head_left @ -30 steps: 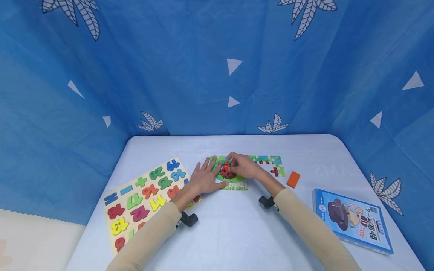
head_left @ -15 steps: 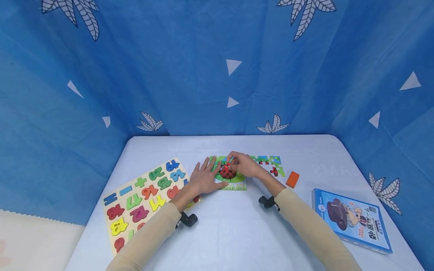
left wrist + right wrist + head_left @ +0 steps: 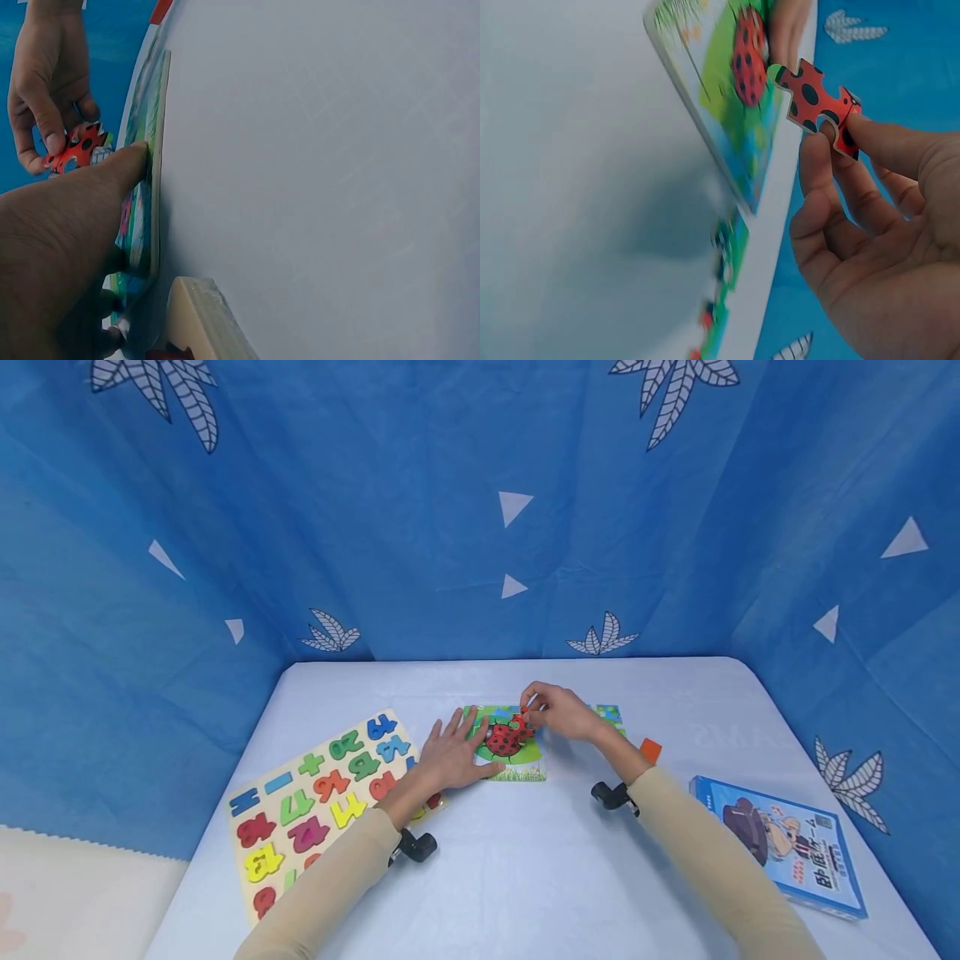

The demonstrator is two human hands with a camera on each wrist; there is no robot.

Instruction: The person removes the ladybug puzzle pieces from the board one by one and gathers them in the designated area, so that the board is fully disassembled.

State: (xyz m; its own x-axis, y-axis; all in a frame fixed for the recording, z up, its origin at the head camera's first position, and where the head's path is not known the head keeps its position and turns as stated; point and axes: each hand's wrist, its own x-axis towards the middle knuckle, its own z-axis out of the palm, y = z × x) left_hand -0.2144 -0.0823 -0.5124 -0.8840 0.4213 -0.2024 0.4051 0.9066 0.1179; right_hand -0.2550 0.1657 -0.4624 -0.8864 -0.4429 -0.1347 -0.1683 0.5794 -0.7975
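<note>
Two hands (image 3: pixel 453 757) (image 3: pixel 567 712), one held puzzle piece (image 3: pixel 808 96), two boards (image 3: pixel 335 837) (image 3: pixel 519 760), one orange block (image 3: pixel 650 750), one box (image 3: pixel 813 856)

2 plain beige sleeves (image 3: pixel 337 877); 2 small black wrist cameras (image 3: pixel 422 847), seemingly rounded.

A beige left sleeve (image 3: pixel 330 877) hides part of the cream wooden number board (image 3: pixel 270 803); the right wrist view blurs the rectangular green ladybird puzzle (image 3: pixel 721 86).

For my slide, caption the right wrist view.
Right-hand fingers pinch a red, black-spotted puzzle piece, with the ladybug board in view.
</note>
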